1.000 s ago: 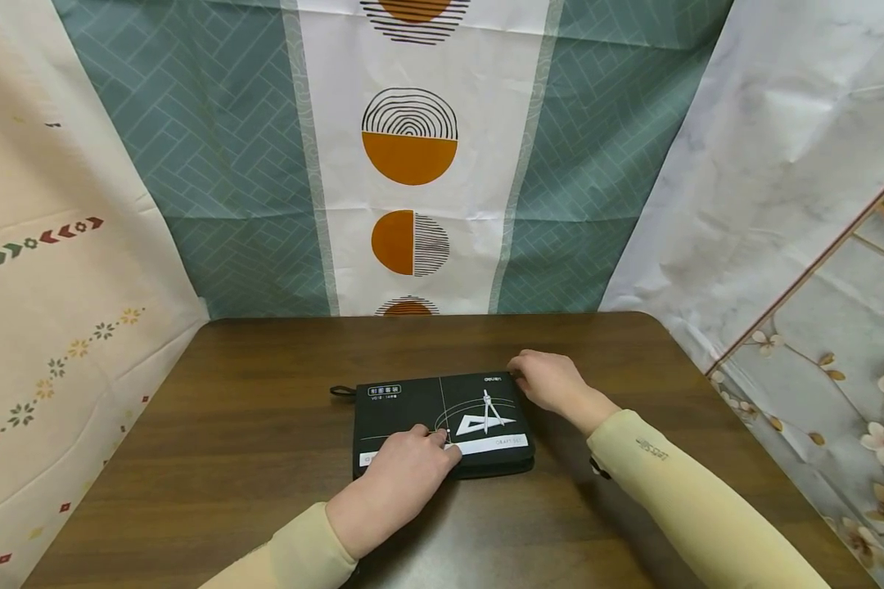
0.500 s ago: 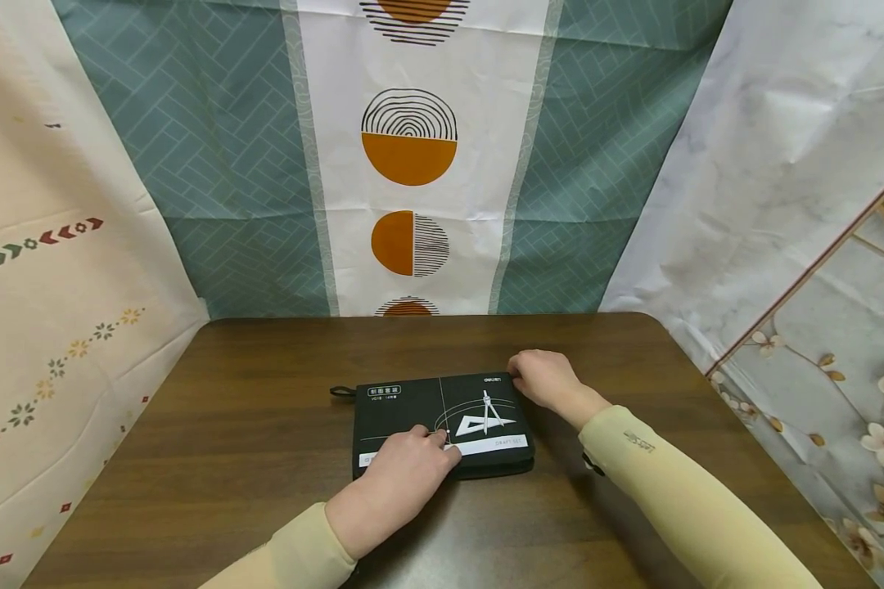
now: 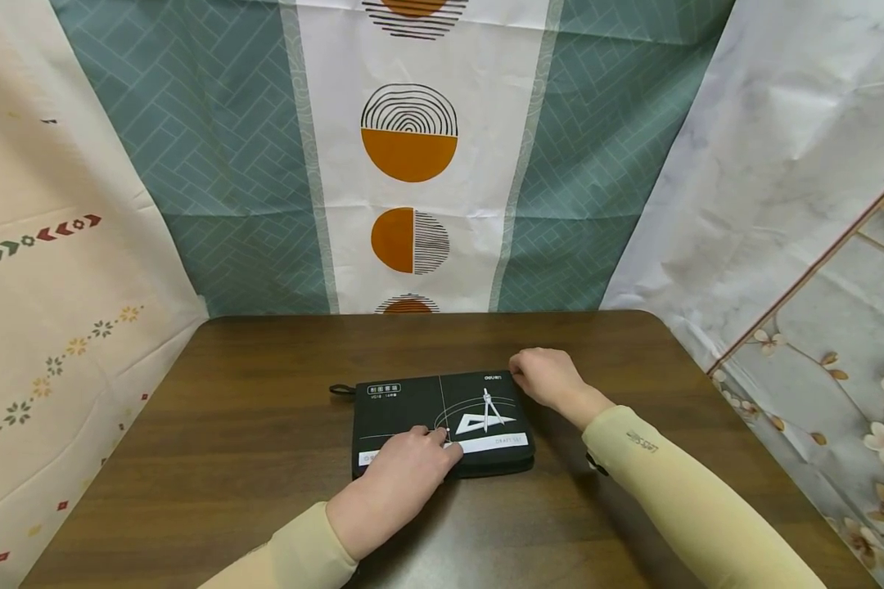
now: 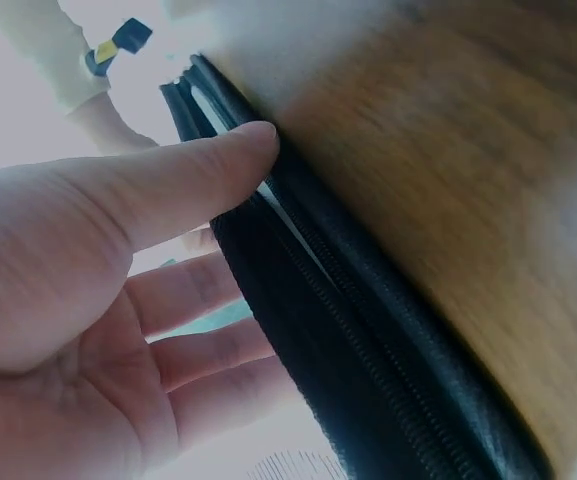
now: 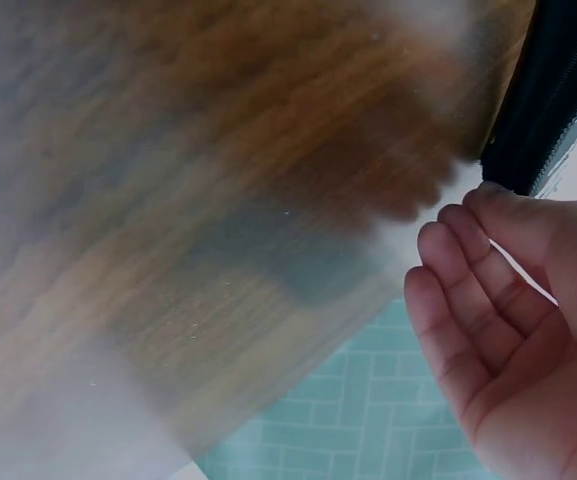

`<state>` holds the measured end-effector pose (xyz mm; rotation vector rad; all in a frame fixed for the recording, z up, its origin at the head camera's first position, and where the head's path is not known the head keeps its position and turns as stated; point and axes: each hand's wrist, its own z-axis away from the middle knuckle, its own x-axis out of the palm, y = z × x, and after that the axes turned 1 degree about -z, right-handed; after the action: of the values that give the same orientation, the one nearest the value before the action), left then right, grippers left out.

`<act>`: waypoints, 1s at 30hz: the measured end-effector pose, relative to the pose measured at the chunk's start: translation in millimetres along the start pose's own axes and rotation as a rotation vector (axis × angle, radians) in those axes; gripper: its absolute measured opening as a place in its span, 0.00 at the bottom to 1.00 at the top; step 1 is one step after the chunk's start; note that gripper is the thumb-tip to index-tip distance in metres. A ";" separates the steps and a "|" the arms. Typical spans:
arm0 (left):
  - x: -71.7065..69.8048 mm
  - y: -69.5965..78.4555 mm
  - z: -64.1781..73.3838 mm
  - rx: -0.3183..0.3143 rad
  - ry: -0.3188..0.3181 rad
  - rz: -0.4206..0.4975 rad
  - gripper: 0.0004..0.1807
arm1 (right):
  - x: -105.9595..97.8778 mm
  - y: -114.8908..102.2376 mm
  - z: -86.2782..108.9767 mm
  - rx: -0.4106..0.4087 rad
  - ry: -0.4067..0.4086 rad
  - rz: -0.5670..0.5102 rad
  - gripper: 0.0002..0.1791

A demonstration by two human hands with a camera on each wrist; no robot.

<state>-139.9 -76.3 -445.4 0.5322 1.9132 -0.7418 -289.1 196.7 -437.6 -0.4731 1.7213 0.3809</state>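
A black zippered drafting-set case, printed with a white compass and set square, lies flat on the table. My left hand holds its near edge, fingers over the cover and thumb against the front side. In the left wrist view the zipper teeth stand parted along that side. At the far right corner, my right hand pinches the zipper area between thumb and forefinger, its other fingers curled. Whatever lies between those fingertips is hidden.
The brown wooden table extends around the case. A black strap loop sticks out from the case's left end. Patterned cloths hang behind the table and at the left and right.
My right forearm has shifted slightly to the left, while the right hand stays at the same corner. The left hand and the case look unmoved.
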 end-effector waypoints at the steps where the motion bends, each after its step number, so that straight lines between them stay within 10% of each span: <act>1: 0.0 0.3 -0.1 -0.001 -0.001 0.000 0.15 | 0.1 0.5 0.7 -0.006 0.003 0.002 0.09; 30: -5.2 2.7 -4.1 -0.010 -0.047 -0.058 0.15 | 1.8 6.3 3.5 -0.012 -0.058 -0.068 0.05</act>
<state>-138.5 -71.7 -440.0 0.4507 1.8943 -0.7753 -289.7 203.7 -440.1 -0.5233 1.6428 0.3534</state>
